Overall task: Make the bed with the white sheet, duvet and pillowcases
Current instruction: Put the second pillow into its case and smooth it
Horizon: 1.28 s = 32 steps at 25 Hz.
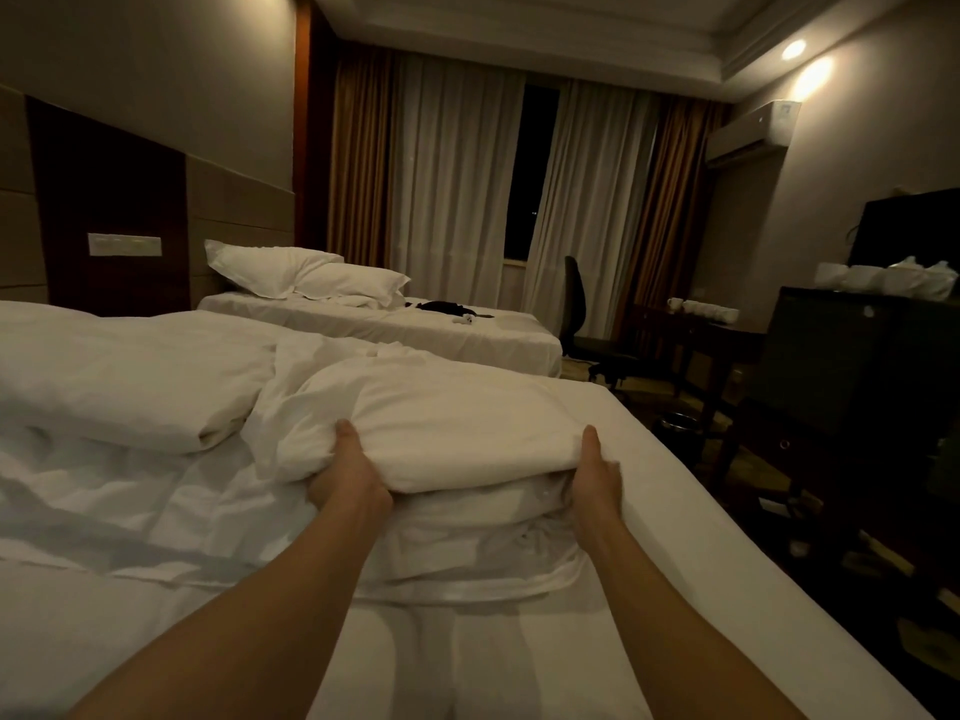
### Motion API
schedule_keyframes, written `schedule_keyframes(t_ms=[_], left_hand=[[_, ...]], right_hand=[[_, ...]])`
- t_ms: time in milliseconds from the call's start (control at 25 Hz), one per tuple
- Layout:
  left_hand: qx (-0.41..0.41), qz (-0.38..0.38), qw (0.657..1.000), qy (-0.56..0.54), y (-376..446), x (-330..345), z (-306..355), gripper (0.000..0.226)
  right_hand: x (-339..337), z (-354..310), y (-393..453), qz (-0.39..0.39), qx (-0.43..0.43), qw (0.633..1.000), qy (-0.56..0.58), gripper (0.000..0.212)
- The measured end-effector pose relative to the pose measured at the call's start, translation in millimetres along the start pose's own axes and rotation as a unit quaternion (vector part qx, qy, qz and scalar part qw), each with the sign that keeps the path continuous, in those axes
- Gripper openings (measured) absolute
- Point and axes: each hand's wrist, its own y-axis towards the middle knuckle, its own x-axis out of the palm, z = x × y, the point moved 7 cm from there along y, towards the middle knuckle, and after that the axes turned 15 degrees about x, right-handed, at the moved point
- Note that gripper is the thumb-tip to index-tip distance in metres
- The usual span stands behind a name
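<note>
A bundled white duvet (447, 413) lies folded in a thick pile on the near bed (675, 501). My left hand (345, 472) grips the pile's near left edge, thumb on top and fingers tucked under the top fold. At the near right edge my right hand (597, 472) holds it the same way. A second folded white bundle (130, 376) rests at the left of the bed. A crumpled white sheet (130, 506) spreads beneath both. The mattress surface in front of me is flat and white.
A second bed (467, 332) stands behind, with two pillows (306, 272) and a small dark item (447, 307) on it. To the right are a dark office chair (579, 314), a desk with cups (701, 324) and a dark cabinet (857, 366). Curtains cover the far window.
</note>
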Motion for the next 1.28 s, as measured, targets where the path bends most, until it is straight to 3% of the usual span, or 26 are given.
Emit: schedule_keyframes(t_ms=[160, 320, 520, 720, 1080, 1280], left_hand=[[0.064, -0.036, 0.996, 0.044, 13.2, 5.7, 12.3, 0.077], [0.071, -0.036, 0.995, 0.056, 23.8, 8.3, 18.4, 0.064], [0.049, -0.02, 0.996, 0.075, 31.9, -10.0, 13.2, 0.075], [0.044, -0.031, 0.998, 0.033, 44.3, -5.6, 25.9, 0.12], [0.033, 0.024, 0.997, 0.066, 62.2, -33.1, 29.3, 0.086], [0.028, 0.009, 0.999, 0.033, 71.9, -41.2, 35.7, 0.088]], right_hand=[[-2.7, -8.1, 2.5, 0.047, -0.029, 0.997, -0.062, 0.059], [-10.9, -6.2, -1.1, 0.07, -0.061, 0.992, -0.088, 0.056], [-14.8, 8.6, -9.4, 0.063, -0.053, 0.991, -0.106, 0.058], [-10.2, 4.0, -8.7, 0.055, -0.058, 0.988, -0.134, 0.066], [-16.8, 13.7, -11.2, 0.072, -0.065, 0.985, -0.143, 0.051], [-14.7, 19.1, -17.0, 0.082, -0.061, 0.985, -0.139, 0.059]])
